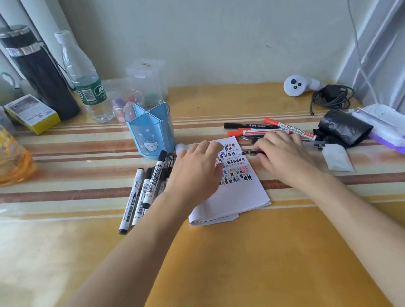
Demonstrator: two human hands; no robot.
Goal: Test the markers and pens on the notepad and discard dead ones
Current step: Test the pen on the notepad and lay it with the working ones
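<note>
Dozens of black, red and blue scribbles fill the upper half of the small white paper notepad [237, 195], so testing looks well advanced. I cannot tell what's been discarded. The left hand [196, 172] presses flat on the pad. The right hand [283, 158], beside its right edge, pinches a thin dark pen [251, 152] with its tip at the paper. White-barrelled black markers [147, 188] lie to the left.
</note>
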